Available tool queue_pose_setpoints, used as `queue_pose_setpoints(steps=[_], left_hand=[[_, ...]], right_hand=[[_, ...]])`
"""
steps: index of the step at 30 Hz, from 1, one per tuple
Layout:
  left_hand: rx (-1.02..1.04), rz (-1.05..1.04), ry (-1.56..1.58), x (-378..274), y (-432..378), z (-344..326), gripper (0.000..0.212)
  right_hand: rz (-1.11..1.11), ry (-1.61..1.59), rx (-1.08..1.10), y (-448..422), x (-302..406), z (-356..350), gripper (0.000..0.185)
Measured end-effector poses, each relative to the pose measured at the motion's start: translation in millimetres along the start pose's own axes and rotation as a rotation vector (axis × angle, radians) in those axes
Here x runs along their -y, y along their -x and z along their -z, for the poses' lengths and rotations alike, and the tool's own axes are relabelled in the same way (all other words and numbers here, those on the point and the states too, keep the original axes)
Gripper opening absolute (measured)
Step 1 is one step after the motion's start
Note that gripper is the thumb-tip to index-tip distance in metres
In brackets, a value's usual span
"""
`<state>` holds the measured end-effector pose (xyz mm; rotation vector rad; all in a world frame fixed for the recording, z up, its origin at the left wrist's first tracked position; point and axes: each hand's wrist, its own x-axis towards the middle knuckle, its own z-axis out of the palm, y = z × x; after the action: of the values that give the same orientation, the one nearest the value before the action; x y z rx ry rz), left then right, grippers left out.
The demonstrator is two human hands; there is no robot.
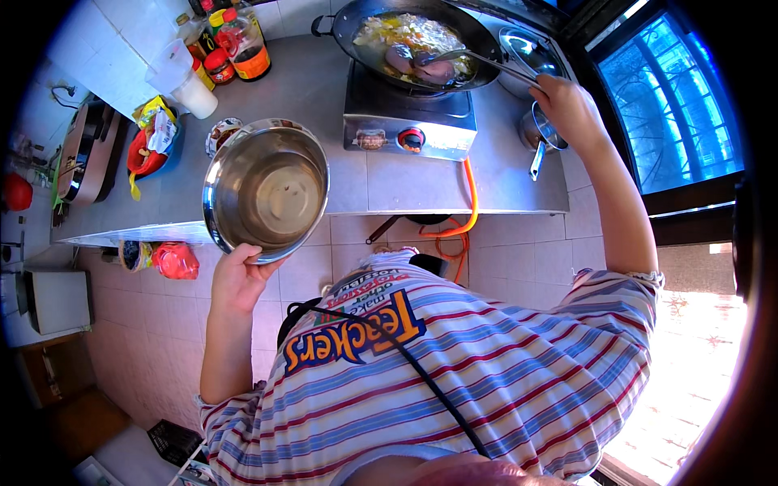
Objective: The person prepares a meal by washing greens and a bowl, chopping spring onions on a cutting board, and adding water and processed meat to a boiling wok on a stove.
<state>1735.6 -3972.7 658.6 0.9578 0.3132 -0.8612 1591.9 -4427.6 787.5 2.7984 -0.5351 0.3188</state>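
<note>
My left hand [242, 276] grips the near rim of a stainless steel bowl [282, 188], tilted in front of the counter edge; a little residue shows on its bottom. My right hand [565, 106] is closed around the handle of a metal cooking utensil [504, 70], whose head dips into a black wok [343, 33]. Inside the wok, dark reddish chunks of food [419, 64] lie in bubbling liquid with pale and yellow pieces [407, 33]. Under the wok is a steel gas stove [410, 130] with a red-ringed knob.
Sauce bottles [249, 54], a white plastic container [196, 97] and a red basket [146, 155] with packets stand on the grey counter [292, 79] to the left. A small saucepan [544, 130] and a glass lid [532, 51] sit on the right. An orange gas hose [471, 194] hangs over the front edge.
</note>
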Motion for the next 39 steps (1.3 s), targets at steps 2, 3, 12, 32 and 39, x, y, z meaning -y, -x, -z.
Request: queue_pose_setpoints(steps=[2, 3, 12, 32, 39], left_hand=[[-0.007, -0.003, 0.016, 0.5, -2.0, 1.5, 0.041], [-0.016, -0.008, 0.03, 0.3, -2.8, 2.6, 0.041], [-0.026, 0.004, 0.022, 2.6, -2.8, 10.8, 0.039], [-0.079, -0.027, 0.037, 9.5, 3.6, -5.1, 0.04], [-0.101, -0.05, 0.1, 16.7, 0.4, -7.9, 0.041]], right_hand=[[0.045, 0.049, 0.04, -10.6, 3.2, -3.3, 0.018], [0.088, 0.094, 0.078, -15.1, 6.2, -5.4, 0.018], [0.01, 0.034, 0.109, -31.5, 17.5, -14.5, 0.016], [0.37, 0.124, -0.209, -40.3, -65.9, 18.9, 0.019], [0.508, 0.111, -0.194, -80.5, -87.0, 5.9, 0.02]])
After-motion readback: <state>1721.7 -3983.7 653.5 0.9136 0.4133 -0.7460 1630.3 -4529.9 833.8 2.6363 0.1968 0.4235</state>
